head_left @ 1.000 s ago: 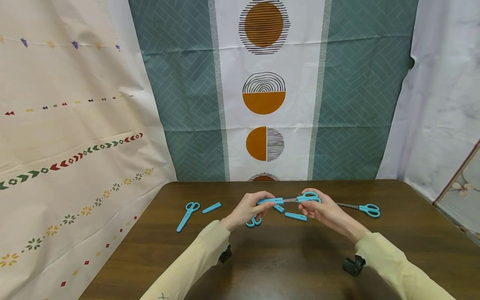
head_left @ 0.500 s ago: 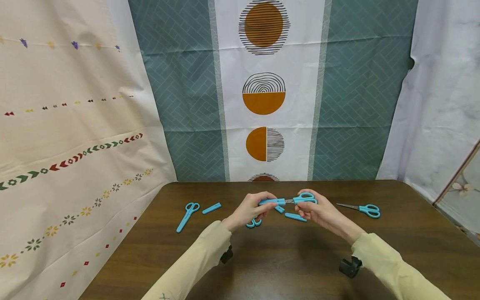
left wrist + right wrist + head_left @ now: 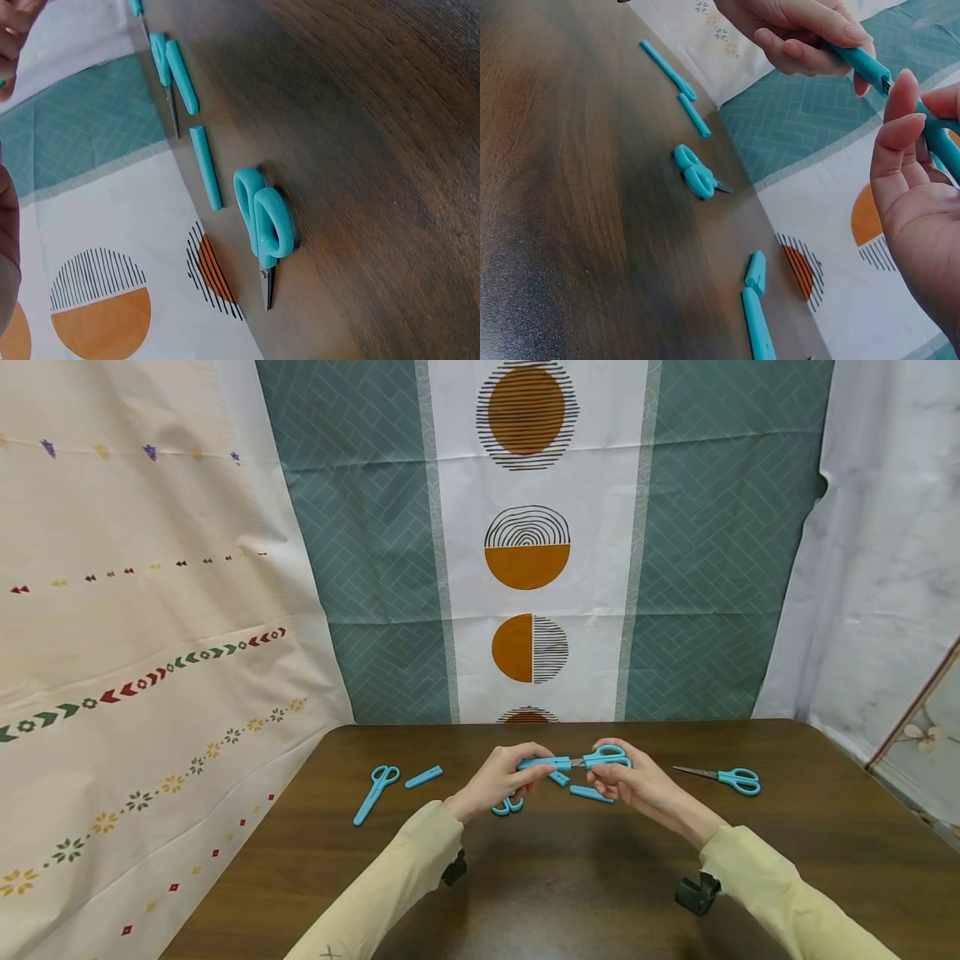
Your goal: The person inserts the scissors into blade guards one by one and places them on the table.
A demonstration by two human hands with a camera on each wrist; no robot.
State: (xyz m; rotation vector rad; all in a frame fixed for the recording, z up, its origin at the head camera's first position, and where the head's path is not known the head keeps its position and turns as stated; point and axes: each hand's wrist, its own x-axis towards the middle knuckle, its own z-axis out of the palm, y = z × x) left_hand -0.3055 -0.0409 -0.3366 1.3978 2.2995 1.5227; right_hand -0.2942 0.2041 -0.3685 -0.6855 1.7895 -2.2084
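Observation:
In the head view my left hand (image 3: pixel 504 777) pinches a light-blue blade cover (image 3: pixel 546 764) between thumb and fingers. Opposite it, my right hand (image 3: pixel 633 783) grips a pair of scissors by the light-blue handles (image 3: pixel 609 758), blades pointing left. The tips sit inside the cover's mouth, and a short stretch of blade (image 3: pixel 577 762) shows between cover and handles. Seen from the right wrist, the cover (image 3: pixel 862 66) in the left hand (image 3: pixel 802 26) almost meets the scissors (image 3: pixel 943 146) in the right hand (image 3: pixel 922 195). Both held pieces are above the table.
Covered scissors (image 3: pixel 376 795) and a loose cover (image 3: pixel 424 777) lie on the left of the brown table (image 3: pixel 570 893). Uncovered scissors (image 3: pixel 271 225) lie below the left hand. Two more covers (image 3: pixel 592 794) are mid-table; bare-bladed scissors (image 3: pixel 738 780) lie right. Curtains (image 3: pixel 540 543) hang behind.
My right hand has moved slightly left with the scissors. Less blade shows now, as it has slid deeper into the cover. The left hand has shifted very little.

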